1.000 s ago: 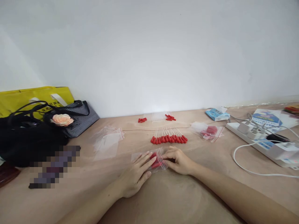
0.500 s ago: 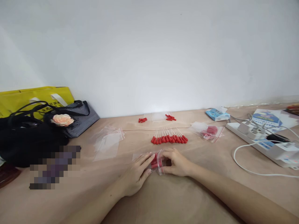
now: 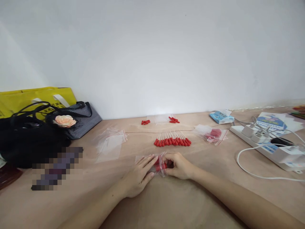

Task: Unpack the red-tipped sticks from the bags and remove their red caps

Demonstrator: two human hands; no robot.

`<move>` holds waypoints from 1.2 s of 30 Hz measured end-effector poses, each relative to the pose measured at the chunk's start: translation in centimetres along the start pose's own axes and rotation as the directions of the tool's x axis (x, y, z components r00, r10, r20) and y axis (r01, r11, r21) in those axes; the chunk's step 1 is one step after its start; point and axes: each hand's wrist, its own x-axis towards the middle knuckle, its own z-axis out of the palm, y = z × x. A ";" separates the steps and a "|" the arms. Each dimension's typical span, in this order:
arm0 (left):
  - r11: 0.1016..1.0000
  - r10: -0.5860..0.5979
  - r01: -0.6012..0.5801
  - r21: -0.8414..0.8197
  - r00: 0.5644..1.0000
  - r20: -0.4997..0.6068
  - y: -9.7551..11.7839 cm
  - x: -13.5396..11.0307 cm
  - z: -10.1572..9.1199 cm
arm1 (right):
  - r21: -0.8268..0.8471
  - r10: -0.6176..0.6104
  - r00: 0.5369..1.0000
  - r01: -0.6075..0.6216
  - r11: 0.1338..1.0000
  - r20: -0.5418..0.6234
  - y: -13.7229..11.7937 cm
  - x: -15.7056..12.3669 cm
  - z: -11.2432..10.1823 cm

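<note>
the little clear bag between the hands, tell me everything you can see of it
The small clear bag is thin, glossy, see-through plastic, crumpled at its right end. Red pieces show through it; their count is unclear. It lies on the tan table, nearer the person than the row of red-tipped sticks. The left hand presses its left part with flat fingers; the right hand pinches its right end.

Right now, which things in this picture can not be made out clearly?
All in the head view.
Inside of the small plastic bag: mostly covered by the left hand and right hand.
Object under the mosaic patch, beside the black bag: blurred.
The power strip: cut off by the right edge.
Print on the blue packet: too small.
</note>
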 end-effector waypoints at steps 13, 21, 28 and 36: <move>0.999 -0.036 0.036 -0.014 0.998 0.049 0.3 -0.1 -0.7 | 0.545 0.260 0.964 -0.248 0.801 0.057 3.9 -1.3 -3.1; 0.998 -0.019 0.019 -0.057 1.000 0.009 0.1 -0.4 -0.6 | 0.604 0.289 0.956 -0.256 0.755 0.044 4.5 -1.5 -9.0; 0.918 -0.239 0.089 -0.386 0.902 -0.360 0.8 1.2 -1.3 | 0.395 0.214 0.907 -0.058 0.917 -0.364 1.9 -0.4 -9.3; -0.043 -0.530 0.262 -0.964 0.812 0.244 1.7 6.7 -1.8 | -0.382 -0.321 0.893 0.191 0.904 -0.314 -0.9 2.1 -0.6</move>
